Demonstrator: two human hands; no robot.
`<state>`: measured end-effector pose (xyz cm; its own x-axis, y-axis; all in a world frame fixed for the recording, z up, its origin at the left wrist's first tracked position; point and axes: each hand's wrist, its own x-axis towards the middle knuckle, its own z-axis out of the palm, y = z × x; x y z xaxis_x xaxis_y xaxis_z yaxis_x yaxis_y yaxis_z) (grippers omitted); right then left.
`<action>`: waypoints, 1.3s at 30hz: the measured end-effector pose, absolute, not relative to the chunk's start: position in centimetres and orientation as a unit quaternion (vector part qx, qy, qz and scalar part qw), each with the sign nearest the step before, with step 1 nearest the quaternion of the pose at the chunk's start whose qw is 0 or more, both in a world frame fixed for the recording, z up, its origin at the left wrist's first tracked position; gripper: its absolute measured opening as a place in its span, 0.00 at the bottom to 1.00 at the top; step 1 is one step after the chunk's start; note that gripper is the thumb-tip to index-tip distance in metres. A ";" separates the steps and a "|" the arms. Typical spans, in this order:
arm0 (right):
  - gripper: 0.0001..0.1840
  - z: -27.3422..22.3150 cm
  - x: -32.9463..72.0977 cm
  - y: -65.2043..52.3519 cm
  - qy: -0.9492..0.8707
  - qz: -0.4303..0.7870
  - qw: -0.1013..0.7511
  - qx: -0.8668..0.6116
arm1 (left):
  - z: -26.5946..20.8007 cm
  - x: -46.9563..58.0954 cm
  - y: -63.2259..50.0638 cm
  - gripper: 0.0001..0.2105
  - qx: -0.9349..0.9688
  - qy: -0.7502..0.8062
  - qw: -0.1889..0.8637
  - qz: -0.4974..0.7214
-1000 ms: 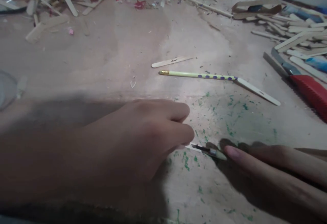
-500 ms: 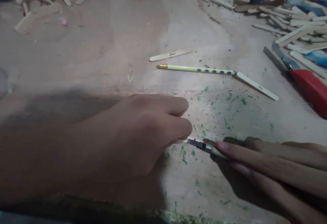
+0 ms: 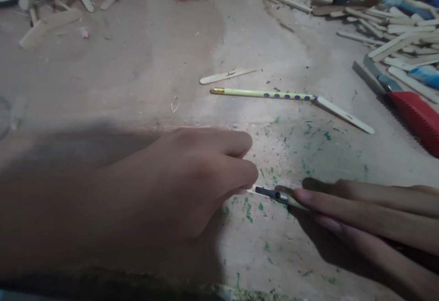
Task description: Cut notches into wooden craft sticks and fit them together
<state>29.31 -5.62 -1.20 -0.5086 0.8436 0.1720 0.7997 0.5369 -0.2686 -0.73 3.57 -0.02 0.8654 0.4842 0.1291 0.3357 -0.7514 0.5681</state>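
My left hand is closed in a loose fist on the tabletop, pressing down on a thin pale wooden stick. Only a short end of that stick shows under the fingertips; the rest is hidden. From the right, my right hand pinches a slim craft knife between thumb and fingers. Its short dark blade lies low over the stick end, close to the left fingertips; I cannot tell whether it touches. Beyond the hands lie a pale yellow pencil with purple dots and a popsicle stick touching its end.
A red-handled cutter lies at the right, beside a pile of popsicle sticks. Another loose popsicle stick lies behind the pencil. Wood scraps fill the far left. Green shavings are scattered near the hands.
My right hand and the craft knife have shifted slightly right, so the blade sits a little farther from the left fingertips. My left hand has stayed in place.
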 end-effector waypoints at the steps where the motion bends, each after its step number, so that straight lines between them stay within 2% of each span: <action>1: 0.24 -1.2 28.7 -5.3 -0.867 0.077 0.139 -0.472 | 0.0 -0.8 3.5 0.14 0.926 0.223 0.273 0.135; 10: 0.22 -0.5 29.0 -5.4 -0.862 0.131 0.152 -0.466 | -0.8 -1.0 3.8 0.15 0.917 0.207 0.297 0.165; 16: 0.35 -0.2 29.7 -5.4 -0.836 0.252 0.171 -0.456 | -1.1 -1.1 3.9 0.15 0.920 0.204 0.286 0.171; 19: 0.37 -0.3 29.1 -4.9 -0.836 0.275 0.174 -0.442 | -0.9 -1.3 3.8 0.15 0.920 0.216 0.289 0.155; 31: 0.36 0.2 29.4 -4.9 -0.844 0.266 0.174 -0.432 | -0.5 -0.9 4.2 0.12 0.924 0.224 0.279 0.136; 39: 0.28 -0.1 28.8 -4.8 -0.851 0.262 0.179 -0.418 | -0.6 -1.2 4.2 0.14 0.921 0.222 0.277 0.160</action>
<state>28.82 -4.82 -0.13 -0.5859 0.8058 0.0863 0.6178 0.5131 -0.5958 -1.21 4.17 -0.63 0.8505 0.4973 0.1713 0.3204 -0.7481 0.5811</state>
